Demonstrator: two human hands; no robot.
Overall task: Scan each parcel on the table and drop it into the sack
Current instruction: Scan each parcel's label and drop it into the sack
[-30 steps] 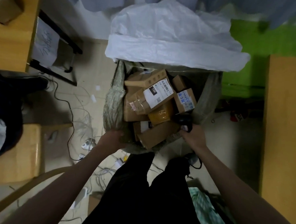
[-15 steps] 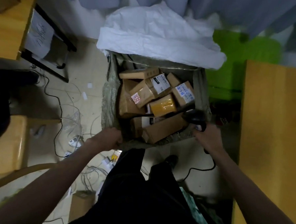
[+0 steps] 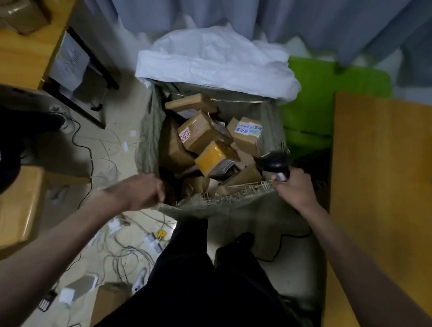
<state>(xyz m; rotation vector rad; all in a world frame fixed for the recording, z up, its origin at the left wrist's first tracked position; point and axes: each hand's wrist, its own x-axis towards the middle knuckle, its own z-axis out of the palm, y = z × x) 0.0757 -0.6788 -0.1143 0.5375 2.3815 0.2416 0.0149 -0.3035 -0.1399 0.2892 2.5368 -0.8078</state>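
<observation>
The grey-green woven sack (image 3: 148, 139) stands open on the floor in front of me, with several brown cardboard parcels (image 3: 201, 133) piled inside and a yellow-taped one (image 3: 215, 158) on top. My left hand (image 3: 143, 192) grips the frayed near-left rim of the sack. My right hand (image 3: 293, 187) holds a black barcode scanner (image 3: 272, 161) over the sack's near-right corner and also touches the rim there.
A wooden table (image 3: 383, 197) runs along the right. White sacking (image 3: 215, 60) lies folded over the sack's far rim, a green bag (image 3: 326, 94) beside it. Cables and plugs (image 3: 130, 246) litter the floor at left. More parcels (image 3: 20, 10) sit on a far-left table.
The near rim of the sack has been pulled up and toward me by both hands. The parcels inside have shifted, and the view has tilted slightly.
</observation>
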